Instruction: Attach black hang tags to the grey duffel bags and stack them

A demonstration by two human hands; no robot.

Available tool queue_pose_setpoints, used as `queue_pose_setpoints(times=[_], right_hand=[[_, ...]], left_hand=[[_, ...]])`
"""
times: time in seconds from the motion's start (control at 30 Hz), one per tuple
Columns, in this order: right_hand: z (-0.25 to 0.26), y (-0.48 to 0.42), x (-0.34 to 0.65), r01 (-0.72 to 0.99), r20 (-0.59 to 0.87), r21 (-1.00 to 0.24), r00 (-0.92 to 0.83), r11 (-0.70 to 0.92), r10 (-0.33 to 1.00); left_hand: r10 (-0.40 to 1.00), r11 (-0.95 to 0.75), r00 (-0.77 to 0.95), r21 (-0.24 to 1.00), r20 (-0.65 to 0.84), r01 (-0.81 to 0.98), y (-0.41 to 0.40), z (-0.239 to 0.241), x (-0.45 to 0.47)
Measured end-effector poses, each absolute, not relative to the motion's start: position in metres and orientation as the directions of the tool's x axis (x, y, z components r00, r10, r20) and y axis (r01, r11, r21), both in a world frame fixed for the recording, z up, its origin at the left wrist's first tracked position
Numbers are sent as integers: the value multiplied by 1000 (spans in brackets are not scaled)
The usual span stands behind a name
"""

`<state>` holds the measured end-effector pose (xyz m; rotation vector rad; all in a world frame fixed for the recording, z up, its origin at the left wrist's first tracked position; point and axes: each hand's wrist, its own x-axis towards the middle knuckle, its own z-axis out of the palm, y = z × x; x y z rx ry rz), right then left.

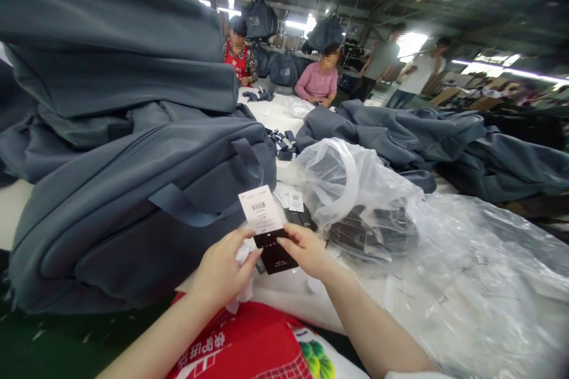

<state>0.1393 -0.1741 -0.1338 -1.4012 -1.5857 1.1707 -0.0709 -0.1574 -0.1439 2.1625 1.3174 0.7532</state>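
Between my two hands is a hang tag, with a black card point(279, 259) below and a white barcode card point(258, 208) above it. My left hand point(226, 263) is closed on the tag's left edge, and some crumpled white material shows among its fingers. On the right edge, my right hand point(306, 248) pinches the black card between thumb and fingers. Just beyond lie more black and white tags point(297, 210) on the table. A dark blue-grey bag point(133, 201) with strap handles rests beside my left hand.
More blue-grey bags point(120, 76) are stacked high at left. A clear plastic bag point(355, 189) holding black tags stands at right, with loose plastic film point(480, 284) nearby. Blue-grey bags point(400, 130) lie behind it. Two people point(317, 82) work across the table; others stand farther back.
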Motion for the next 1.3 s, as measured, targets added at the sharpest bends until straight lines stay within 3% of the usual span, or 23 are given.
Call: queue_pose_setpoints(times=[0.13,0.23,0.33,0.4,0.53,0.63,0.8,1.07,1.2,1.3], right_hand=[[-138,-181,132,238,-65,-971,-197,-17,978],[-138,-184,131,228,-22,-973,-217,29,976],[-139,-185,131,343,69,-933,-129,110,989],[-141,-183,132,459,129,-874,-101,161,986],[-144,-177,138,670,241,-670,-212,320,947],[-147,-173,146,750,290,-576,-182,324,939],[-152,-171,149,702,230,-656,-165,278,959],[-171,-173,137,639,137,-744,-137,193,981],[-178,-171,134,617,145,-767,-101,176,984],[-180,-169,131,616,153,-772,-63,159,986]], left_hand=[[951,-220,309,741,19,634,-158,-149,-66],[925,-292,375,754,65,589,-159,-152,-66],[887,-414,413,750,205,516,-156,-153,-67],[893,-399,399,781,210,481,-152,-153,-68],[910,-206,414,898,29,390,-143,-156,-77],[878,-36,461,941,-131,336,-138,-161,-89],[851,-120,517,925,-91,361,-138,-162,-108],[759,-207,627,848,-176,488,-152,-169,-128],[782,-286,596,743,-185,606,-158,-187,-121],[811,-292,565,729,-155,619,-163,-200,-106]])
